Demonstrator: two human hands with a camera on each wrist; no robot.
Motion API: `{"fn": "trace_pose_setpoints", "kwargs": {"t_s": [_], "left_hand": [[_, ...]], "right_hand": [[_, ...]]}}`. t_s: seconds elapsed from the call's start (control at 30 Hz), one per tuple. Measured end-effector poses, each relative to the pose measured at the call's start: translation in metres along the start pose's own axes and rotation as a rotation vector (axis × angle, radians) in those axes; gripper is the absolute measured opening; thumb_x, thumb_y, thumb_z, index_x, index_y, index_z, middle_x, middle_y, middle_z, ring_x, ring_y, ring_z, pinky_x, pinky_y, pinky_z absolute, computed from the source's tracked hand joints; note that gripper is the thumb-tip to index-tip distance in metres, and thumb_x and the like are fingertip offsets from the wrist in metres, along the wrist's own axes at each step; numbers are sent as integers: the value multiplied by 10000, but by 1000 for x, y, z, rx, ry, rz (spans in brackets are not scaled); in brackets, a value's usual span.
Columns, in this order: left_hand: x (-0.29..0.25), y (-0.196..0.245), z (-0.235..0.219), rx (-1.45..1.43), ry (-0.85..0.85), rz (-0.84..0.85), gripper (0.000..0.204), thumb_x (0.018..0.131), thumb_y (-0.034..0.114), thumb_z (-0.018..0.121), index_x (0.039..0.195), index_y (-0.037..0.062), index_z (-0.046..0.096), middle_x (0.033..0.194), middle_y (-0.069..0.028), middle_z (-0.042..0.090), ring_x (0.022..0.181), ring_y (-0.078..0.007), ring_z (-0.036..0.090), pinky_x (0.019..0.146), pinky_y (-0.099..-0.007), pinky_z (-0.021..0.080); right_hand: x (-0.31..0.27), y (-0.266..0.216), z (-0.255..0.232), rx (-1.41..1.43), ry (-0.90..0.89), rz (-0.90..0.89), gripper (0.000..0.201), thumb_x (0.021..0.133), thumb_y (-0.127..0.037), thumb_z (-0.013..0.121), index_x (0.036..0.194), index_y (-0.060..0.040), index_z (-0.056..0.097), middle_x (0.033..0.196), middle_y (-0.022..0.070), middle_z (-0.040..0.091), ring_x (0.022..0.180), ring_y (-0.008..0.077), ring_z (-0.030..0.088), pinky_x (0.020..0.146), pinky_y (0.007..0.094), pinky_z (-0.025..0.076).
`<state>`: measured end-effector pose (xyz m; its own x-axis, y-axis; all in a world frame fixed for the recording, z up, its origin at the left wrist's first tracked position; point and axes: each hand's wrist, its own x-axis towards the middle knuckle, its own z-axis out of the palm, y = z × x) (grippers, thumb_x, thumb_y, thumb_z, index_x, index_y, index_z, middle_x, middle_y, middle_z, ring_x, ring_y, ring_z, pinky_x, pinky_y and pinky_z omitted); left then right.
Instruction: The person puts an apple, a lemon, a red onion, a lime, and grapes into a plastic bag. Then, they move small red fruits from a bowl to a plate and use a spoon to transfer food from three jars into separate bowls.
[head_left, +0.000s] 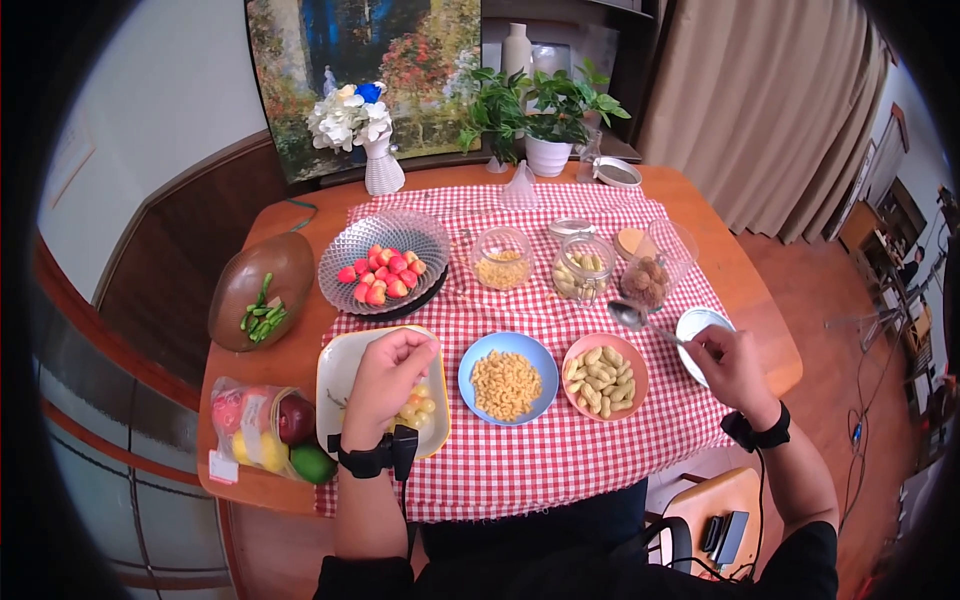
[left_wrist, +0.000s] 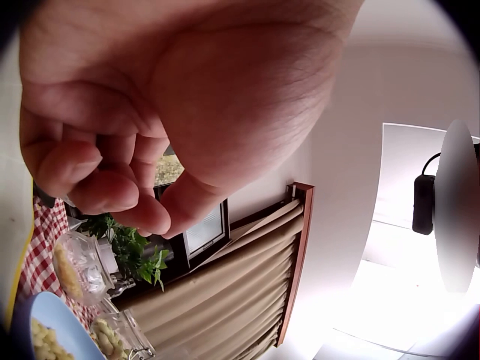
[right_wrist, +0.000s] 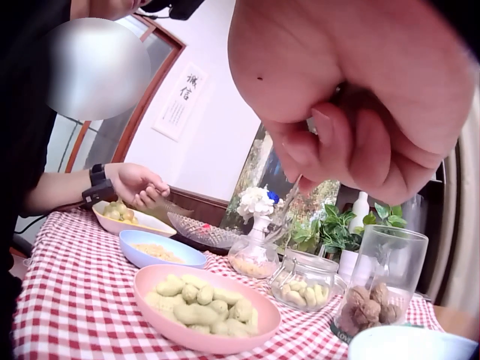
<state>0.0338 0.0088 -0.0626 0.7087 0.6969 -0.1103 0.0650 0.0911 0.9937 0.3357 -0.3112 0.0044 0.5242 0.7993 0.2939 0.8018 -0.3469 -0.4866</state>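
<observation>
My right hand (head_left: 730,368) grips the handle of a metal spoon (head_left: 628,315), its bowl end pointing left between the pink plate of peanuts (head_left: 605,378) and the jars. Beneath that hand is a white bowl (head_left: 702,322). In the right wrist view, the fingers (right_wrist: 349,146) are curled round the handle. My left hand (head_left: 386,378) hovers over a white tray (head_left: 345,360) holding pale grapes (head_left: 420,407). Its fingers are loosely curled in the left wrist view, thumb near the index fingertip (left_wrist: 154,217), with nothing visible between them.
A blue plate of macaroni-like pieces (head_left: 507,384) lies mid-table. Behind stand a glass bowl of red fruit (head_left: 385,230), jars (head_left: 500,240) and a tipped glass with brown walnut-like pieces (head_left: 648,282). At left are a brown bowl (head_left: 232,285) and bagged fruit (head_left: 250,425).
</observation>
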Motion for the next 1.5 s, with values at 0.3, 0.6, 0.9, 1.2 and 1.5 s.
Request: {"fn": "trace_pose_setpoints", "kwargs": {"t_s": [0.3, 0.6, 0.9, 1.2, 1.5], "left_hand": [[5, -7, 0, 6, 1, 27, 122, 1006, 160, 693, 1013, 39, 686, 770, 57, 608, 655, -4, 504, 583, -169, 376], [7, -14, -3, -25, -36, 52, 162, 1000, 159, 712, 1036, 1, 695, 834, 31, 677, 727, -30, 570, 652, -203, 446], [3, -9, -3, -14, -37, 65, 149, 1005, 158, 703, 1029, 12, 690, 822, 34, 655, 709, -22, 545, 629, -193, 428], [0, -6, -2, -1, -18, 57, 172, 992, 162, 725, 1031, -2, 694, 826, 20, 669, 727, -38, 576, 646, -209, 452], [2, -8, -3, -27, -34, 60, 163, 994, 155, 721, 1014, -2, 683, 824, 23, 670, 723, -33, 576, 629, -201, 442]], "right_hand": [[103, -9, 7, -178, 35, -77, 202, 903, -136, 694, 838, 55, 708, 717, 236, 673, 653, 380, 684, 616, 440, 529], [171, -16, 55, -677, -115, -34, 164, 842, -136, 683, 819, 8, 758, 841, 238, 730, 796, 380, 741, 762, 494, 593], [179, 4, 75, -99, -235, 195, 189, 806, -139, 789, 859, 41, 767, 798, 191, 739, 676, 285, 705, 668, 405, 561], [164, 22, 74, 367, -189, 497, 212, 880, -116, 765, 844, 89, 726, 678, 57, 638, 561, 151, 580, 512, 328, 452], [143, 22, 71, 548, -154, 539, 209, 965, -111, 683, 814, 33, 675, 631, -3, 547, 488, 73, 445, 435, 281, 295]]}}
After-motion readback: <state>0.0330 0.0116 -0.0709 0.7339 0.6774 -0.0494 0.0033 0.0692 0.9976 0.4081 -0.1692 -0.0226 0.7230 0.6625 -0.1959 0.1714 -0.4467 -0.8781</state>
